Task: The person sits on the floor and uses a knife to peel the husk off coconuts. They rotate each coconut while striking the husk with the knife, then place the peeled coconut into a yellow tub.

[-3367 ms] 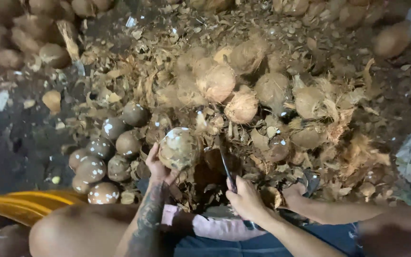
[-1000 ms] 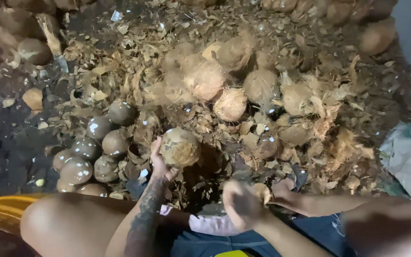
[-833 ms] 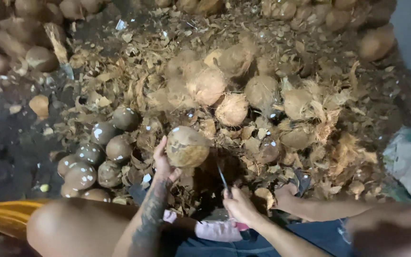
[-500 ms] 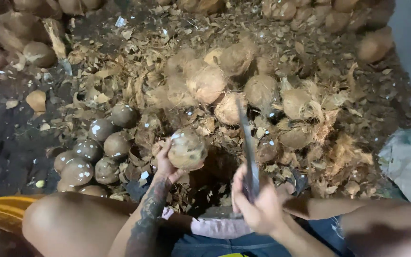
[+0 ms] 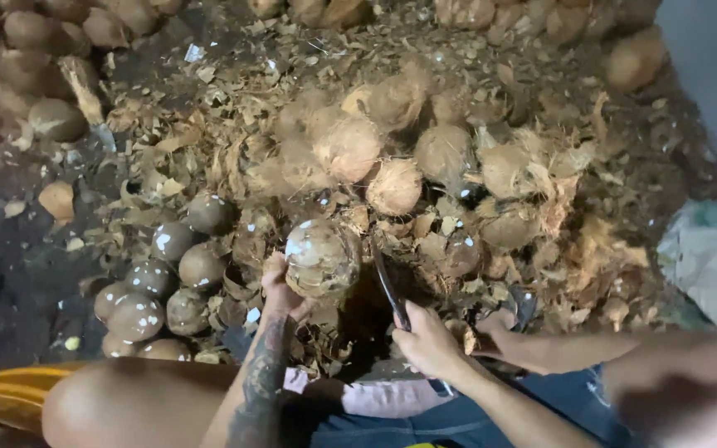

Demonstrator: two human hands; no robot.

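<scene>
brown fibre covers nearly the whole floor (image 5: 76, 299): a wide heap of torn husk scraps (image 5: 234, 149), with unpeeled hairy coconuts (image 5: 350, 149) piled at its middle and more along the far edge. to the left of the hands sits a cluster of smooth, dark peeled coconuts (image 5: 155, 282), touching one another. a pale sack (image 5: 711, 257) lies at the right edge.

the coconut (image 5: 321, 259) in work is held just above the scraps, near the person's knees, beside the peeled cluster. the left hand (image 5: 280, 286) cups it from below and behind, fingers wrapped closed around its lower side. the right hand (image 5: 429, 340) is clenched on the handle of a long knife (image 5: 390, 286), blade angled up toward the nut's right side.

to do this cut well, i judge the blade should meet the shell at a shallow angle, stroking away from the holding fingers, with the nut turned a little between strokes.

the nut looks round and mottled, grey-brown with pale patches and glints of light, mostly bare of fibre.
</scene>
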